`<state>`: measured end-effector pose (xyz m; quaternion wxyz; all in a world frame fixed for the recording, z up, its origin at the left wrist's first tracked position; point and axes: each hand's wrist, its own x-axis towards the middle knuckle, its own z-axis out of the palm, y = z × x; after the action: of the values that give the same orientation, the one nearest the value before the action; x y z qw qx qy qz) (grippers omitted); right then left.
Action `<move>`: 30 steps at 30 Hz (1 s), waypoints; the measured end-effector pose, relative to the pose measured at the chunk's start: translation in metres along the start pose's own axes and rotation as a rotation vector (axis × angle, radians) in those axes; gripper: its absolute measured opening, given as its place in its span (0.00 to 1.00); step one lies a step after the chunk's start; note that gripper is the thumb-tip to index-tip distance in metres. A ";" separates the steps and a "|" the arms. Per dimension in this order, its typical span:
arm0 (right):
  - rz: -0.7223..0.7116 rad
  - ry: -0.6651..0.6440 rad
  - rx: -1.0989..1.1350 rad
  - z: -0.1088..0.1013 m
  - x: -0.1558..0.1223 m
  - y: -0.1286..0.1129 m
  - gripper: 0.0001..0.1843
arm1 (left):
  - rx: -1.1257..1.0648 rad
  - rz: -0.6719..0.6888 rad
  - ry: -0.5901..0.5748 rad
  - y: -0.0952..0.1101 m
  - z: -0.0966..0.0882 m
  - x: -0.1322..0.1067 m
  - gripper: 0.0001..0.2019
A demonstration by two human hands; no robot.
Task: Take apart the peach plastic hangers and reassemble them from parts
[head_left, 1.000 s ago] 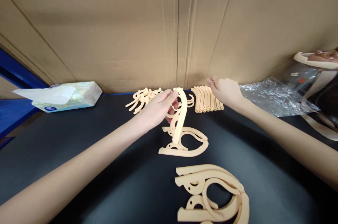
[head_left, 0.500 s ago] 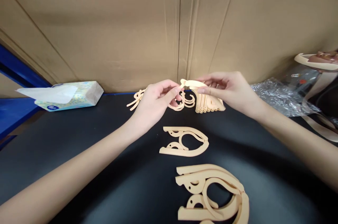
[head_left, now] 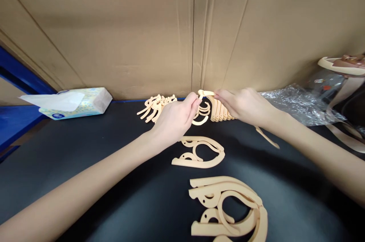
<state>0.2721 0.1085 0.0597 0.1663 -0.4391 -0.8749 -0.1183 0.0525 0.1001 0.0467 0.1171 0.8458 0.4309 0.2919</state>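
My left hand (head_left: 178,118) is closed on a cream plastic hanger hook (head_left: 201,122), whose curved end hangs below the fingers. With fingers pinched, my right hand (head_left: 246,107) grips a cream hanger arm (head_left: 208,93). The two pieces meet at a joint between my hands; whether they are locked together I cannot tell. Past my right wrist a thin cream tip (head_left: 267,138) sticks out, likely of the held arm. On the black table, nearer me, lies a folded hanger (head_left: 209,164), and in front of it a stack of folded hangers (head_left: 222,230).
Behind my left hand is a pile of loose hooks (head_left: 155,105). A row of hanger arms (head_left: 219,111) stands behind my right hand. A tissue pack (head_left: 97,101) lies at left, crumpled clear plastic (head_left: 296,103) at right. A cardboard wall (head_left: 128,37) closes off the back.
Both hands have tightened and turned around the held pieces. My left hand now covers part of the folded hanger, and a thin tip shows past my right wrist.
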 end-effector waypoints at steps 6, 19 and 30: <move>0.343 -0.010 1.088 0.003 0.007 0.009 0.16 | 0.009 -0.126 0.048 -0.027 0.021 0.030 0.16; 0.690 0.459 1.297 0.016 0.012 0.025 0.11 | -0.492 -0.392 -0.280 -0.022 0.008 0.028 0.37; 0.164 0.045 0.127 0.011 0.002 0.001 0.13 | -1.163 -0.737 -0.077 -0.008 0.007 0.013 0.10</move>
<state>0.2703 0.1144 0.0504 0.2224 -0.4952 -0.8378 -0.0582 0.0576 0.1156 0.0426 0.6587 0.4536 0.4593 0.3864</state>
